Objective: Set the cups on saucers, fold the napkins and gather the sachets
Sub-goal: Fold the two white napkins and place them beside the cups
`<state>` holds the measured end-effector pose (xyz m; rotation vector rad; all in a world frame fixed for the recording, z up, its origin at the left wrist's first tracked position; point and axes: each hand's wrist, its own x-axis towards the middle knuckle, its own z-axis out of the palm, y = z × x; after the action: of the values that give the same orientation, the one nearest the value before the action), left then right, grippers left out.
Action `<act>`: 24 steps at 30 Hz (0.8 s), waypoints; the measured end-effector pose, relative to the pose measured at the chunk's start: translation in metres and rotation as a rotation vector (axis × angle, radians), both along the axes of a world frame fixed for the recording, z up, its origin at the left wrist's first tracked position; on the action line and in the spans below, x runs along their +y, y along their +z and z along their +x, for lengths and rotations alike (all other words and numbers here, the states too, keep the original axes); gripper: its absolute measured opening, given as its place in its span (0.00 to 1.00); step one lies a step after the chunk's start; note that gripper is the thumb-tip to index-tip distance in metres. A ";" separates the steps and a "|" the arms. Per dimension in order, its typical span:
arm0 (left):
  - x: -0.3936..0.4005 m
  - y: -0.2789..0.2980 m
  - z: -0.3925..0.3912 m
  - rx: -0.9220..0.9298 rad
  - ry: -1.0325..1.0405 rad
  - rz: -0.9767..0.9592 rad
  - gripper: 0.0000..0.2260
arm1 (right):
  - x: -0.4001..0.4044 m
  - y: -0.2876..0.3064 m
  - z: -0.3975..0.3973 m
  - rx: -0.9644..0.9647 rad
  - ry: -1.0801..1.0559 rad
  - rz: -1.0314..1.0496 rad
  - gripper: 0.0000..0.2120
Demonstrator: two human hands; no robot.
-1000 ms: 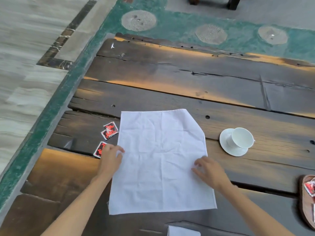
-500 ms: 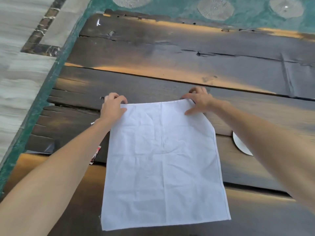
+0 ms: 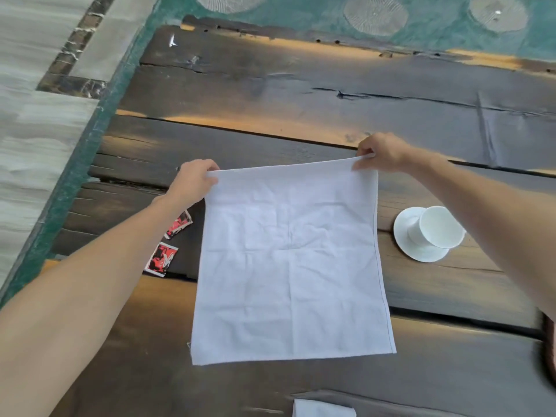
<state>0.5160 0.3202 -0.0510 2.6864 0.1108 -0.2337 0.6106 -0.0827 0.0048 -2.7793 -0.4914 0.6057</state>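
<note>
A white cloth napkin lies spread on the dark wooden table. My left hand pinches its far left corner and my right hand pinches its far right corner, with the far edge lifted off the wood. A white cup stands on a white saucer to the right of the napkin, partly behind my right forearm. Two red-and-black sachets lie left of the napkin, one of them partly under my left wrist.
A corner of another white napkin shows at the bottom edge. The rim of a brown wooden tray is at the right edge. The table's left edge meets a green border and pale floor. Round patterned discs lie beyond the far edge.
Both hands went from the napkin's middle sides to its far corners, gripped them and raised the far edge. The cup and saucer have come back into sight.
</note>
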 end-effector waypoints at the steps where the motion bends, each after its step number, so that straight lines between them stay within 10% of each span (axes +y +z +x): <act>1: -0.003 0.008 0.002 -0.026 0.015 -0.021 0.08 | -0.005 0.007 0.000 -0.015 0.010 -0.012 0.08; 24: -0.026 0.048 -0.211 -0.087 -0.095 -0.047 0.15 | -0.070 0.030 -0.236 -0.173 0.153 0.115 0.11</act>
<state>0.3050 0.2945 -0.0035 2.6527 -0.0488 -0.1460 0.3745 -0.1531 0.0344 -2.7139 -0.7558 0.3555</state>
